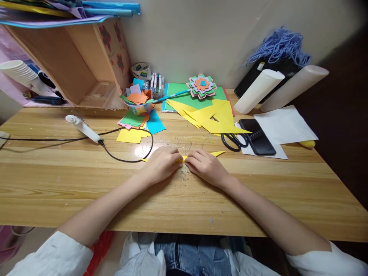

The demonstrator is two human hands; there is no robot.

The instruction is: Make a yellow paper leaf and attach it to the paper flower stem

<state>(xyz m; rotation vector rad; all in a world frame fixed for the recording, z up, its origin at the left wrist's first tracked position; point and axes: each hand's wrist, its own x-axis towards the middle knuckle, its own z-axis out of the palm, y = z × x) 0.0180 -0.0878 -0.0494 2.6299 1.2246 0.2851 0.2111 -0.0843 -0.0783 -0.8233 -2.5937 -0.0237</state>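
The narrow strip of yellow paper (217,153) lies on the wooden table, in the middle near the person, and its ends are thin and pointed. The left hand (162,165) and the right hand (205,165) are close together, and each one has its fingers closed on this strip; the paper looks smooth and matte. The table (184,207) has light, striped wood grain, with small dark specks around the hands. Behind the left hand there are a black cable (120,161), a white glue gun (86,128) and flat coloured papers (132,119). On these papers stands a clear cup (139,109) with paper scraps. Behind the right hand are yellow cut sheets (221,119) with sharp corners, black scissors handles (230,142) and a glossy dark phone (257,137). Farther back is a layered paper flower (201,85) with zigzag edges. The tape roll (141,71) carries a printed label, but its letters are too small to read
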